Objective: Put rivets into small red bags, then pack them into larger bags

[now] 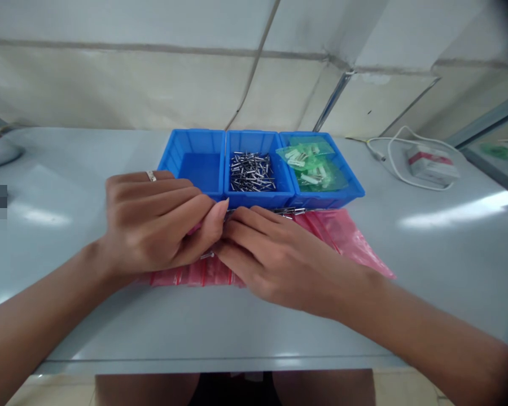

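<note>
Left hand point(161, 223) and right hand point(275, 254) curled together, fingertips meeting, whatever they pinch hidden, pink bags point(347, 239) beneath them, just in front of the blue bins point(258, 197), metal pins point(252, 172) in the middle one.

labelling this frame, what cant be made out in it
Head view: whatever the left hand holds, behind its curled fingers.
Head view: what the right hand touches, under its own fingers.
Head view: number of metal pins, too small and piled.
Head view: the grey object, cut off by the left edge.
Head view: print on the white box, blurred.
</note>
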Action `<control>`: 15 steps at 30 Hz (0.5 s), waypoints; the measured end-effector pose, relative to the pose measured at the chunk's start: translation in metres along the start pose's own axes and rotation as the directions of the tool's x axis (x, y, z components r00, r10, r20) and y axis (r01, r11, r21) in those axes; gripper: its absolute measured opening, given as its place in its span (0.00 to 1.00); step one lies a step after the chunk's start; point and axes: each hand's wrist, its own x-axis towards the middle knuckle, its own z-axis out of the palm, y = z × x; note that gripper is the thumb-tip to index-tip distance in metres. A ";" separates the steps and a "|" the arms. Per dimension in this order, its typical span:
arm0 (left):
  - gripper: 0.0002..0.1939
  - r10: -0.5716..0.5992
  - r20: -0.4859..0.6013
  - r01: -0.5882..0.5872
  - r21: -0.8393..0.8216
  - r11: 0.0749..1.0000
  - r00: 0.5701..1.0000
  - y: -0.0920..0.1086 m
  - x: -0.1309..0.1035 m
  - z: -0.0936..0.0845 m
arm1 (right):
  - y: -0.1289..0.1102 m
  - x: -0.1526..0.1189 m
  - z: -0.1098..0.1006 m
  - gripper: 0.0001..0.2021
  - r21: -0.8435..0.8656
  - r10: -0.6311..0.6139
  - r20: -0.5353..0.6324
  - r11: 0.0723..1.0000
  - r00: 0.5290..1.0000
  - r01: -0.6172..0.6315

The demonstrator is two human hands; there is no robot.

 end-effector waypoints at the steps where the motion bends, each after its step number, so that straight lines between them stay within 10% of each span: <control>1: 0.19 -0.001 0.000 0.001 -0.012 1.000 1.000 0.000 0.000 -0.001 | 0.002 0.000 -0.002 0.13 0.065 0.043 -0.022 0.997 0.999 -0.041; 7: 0.12 -0.054 0.050 0.061 -0.154 0.986 0.997 0.002 -0.007 -0.005 | 0.009 -0.001 -0.026 0.08 0.438 0.453 -0.121 0.823 0.883 -0.362; 15: 0.09 -0.004 -0.012 0.003 -0.085 0.996 1.000 -0.001 -0.001 -0.002 | 0.002 0.002 -0.032 0.06 0.709 0.719 -0.199 0.574 0.666 -0.409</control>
